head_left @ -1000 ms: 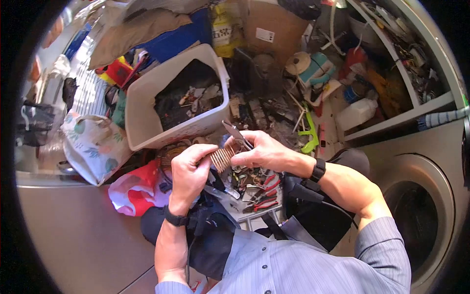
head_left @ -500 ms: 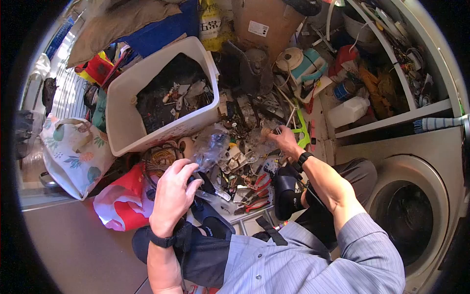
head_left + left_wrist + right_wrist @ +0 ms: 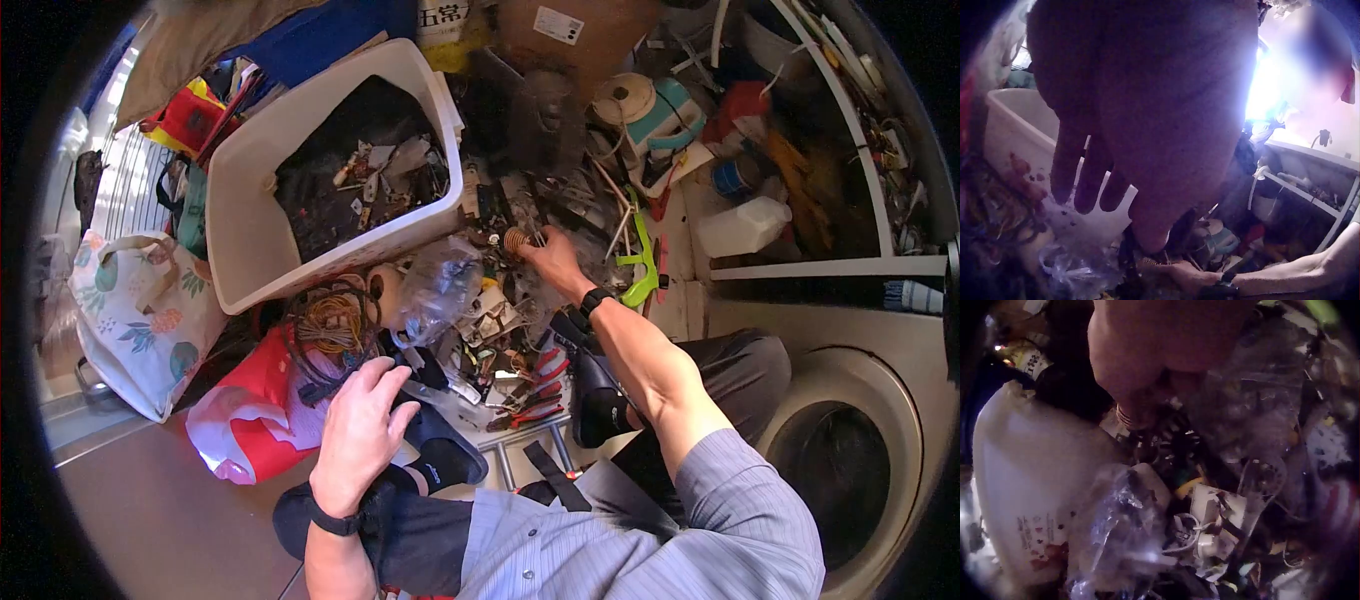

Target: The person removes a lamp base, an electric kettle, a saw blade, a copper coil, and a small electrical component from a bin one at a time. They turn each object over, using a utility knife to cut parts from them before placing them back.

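In the head view, the right hand [image 3: 558,264] reaches over the pile of scrap and pinches a copper-coloured coil [image 3: 516,240]; a thin metal piece shows beside its fingers. The right wrist view has this hand [image 3: 1160,344] from behind, with the ringed edge of the coil [image 3: 1124,417] below it. The left hand [image 3: 360,430] is held in the air above the person's leg, fingers spread and holding nothing. Seen in the left wrist view, the left hand [image 3: 1147,112] is dark, its fingers pointing down. A clear plastic bag [image 3: 440,290] lies between the hands.
A white bin [image 3: 240,270] with scraps inside stands at the left. Near the feet lie red-handled pliers [image 3: 540,412]. A green plastic piece [image 3: 640,285] lies right of the right hand. Farther right are a shelf [image 3: 800,268] and a washing machine [image 3: 895,390].
The hands were together at the coil and a metal tool. They have parted: the right carried the coil forward over the scrap, while the left released it and drew back toward the body.
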`<state>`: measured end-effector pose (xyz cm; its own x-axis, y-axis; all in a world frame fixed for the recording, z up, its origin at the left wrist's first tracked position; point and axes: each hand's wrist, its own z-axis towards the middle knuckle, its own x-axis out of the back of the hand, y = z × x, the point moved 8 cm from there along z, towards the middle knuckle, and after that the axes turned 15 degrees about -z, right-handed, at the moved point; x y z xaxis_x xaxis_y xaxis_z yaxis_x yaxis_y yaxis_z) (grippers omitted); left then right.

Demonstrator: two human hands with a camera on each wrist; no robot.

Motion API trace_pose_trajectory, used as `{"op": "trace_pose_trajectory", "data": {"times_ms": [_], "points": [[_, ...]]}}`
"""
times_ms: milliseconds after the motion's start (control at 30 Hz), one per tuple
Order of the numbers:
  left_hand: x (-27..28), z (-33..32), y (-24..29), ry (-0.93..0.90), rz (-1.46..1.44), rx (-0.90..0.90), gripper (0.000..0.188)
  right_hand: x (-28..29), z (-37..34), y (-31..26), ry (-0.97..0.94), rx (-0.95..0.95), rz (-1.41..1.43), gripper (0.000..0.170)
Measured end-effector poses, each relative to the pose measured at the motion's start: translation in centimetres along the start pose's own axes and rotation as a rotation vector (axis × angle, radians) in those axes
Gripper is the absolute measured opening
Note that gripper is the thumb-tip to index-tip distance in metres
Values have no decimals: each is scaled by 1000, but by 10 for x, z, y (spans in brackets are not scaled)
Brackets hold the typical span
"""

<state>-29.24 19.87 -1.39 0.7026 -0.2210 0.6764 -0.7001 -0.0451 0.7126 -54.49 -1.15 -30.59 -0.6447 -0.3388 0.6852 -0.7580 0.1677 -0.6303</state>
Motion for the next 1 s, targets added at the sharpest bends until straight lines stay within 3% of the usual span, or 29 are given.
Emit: {"op": "trace_pose_trajectory", "data": {"times_ms": [33,267,367,467,800,867,1000], "points": [[-1,0,-1,-12,10,11,46,-1,7,-2,75,13,-13,60],[-7,-5,-13,-78,38,72,45,-22,28,-46,56,148,-117,68],[-5,-4,-13,-99,22,104,44,-56,43,-40,-66,144,-211,67],[-6,-4,-15,-115,-5,129,43,-81,56,-26,-31,211,-278,65],[-9,-2,-22,-195,32,155,45,-76,54,-49,-92,186,-354,66],[-8,-3,-19,-187,30,149,46,-71,53,-52,-23,158,-216,66],[-11,-6,-18,-201,35,147,47,-74,58,-52,-55,130,-211,69]]}}
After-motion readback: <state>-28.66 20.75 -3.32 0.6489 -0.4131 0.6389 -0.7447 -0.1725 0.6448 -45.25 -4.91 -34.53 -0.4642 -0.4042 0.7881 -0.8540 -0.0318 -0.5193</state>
